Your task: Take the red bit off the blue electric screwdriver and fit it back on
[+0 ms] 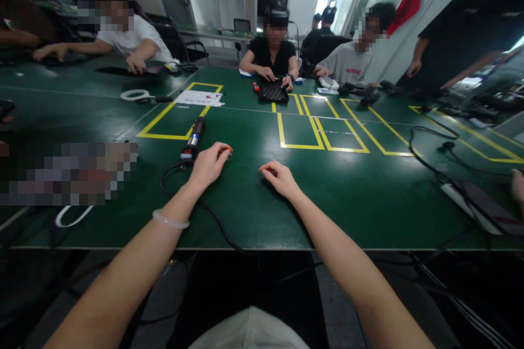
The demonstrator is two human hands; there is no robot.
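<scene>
My left hand (208, 164) rests on the green table (347, 196), fingers curled around a small orange-tipped item I cannot name. A black electric screwdriver (195, 136) with its cable lies just left of that hand, apart from it. My right hand (278, 177) lies on the table a little to the right, fingers loosely curled with the tips drawn together, and nothing shows in them. A clear bracelet (171, 221) sits on my left wrist.
Yellow tape rectangles (305, 131) mark the table's middle. A paper sheet (199, 98) and a white ring (135, 95) lie far left. Across the table a person works at a black tray (273, 91). Other people sit around. Cables and a power strip (470, 199) lie at right.
</scene>
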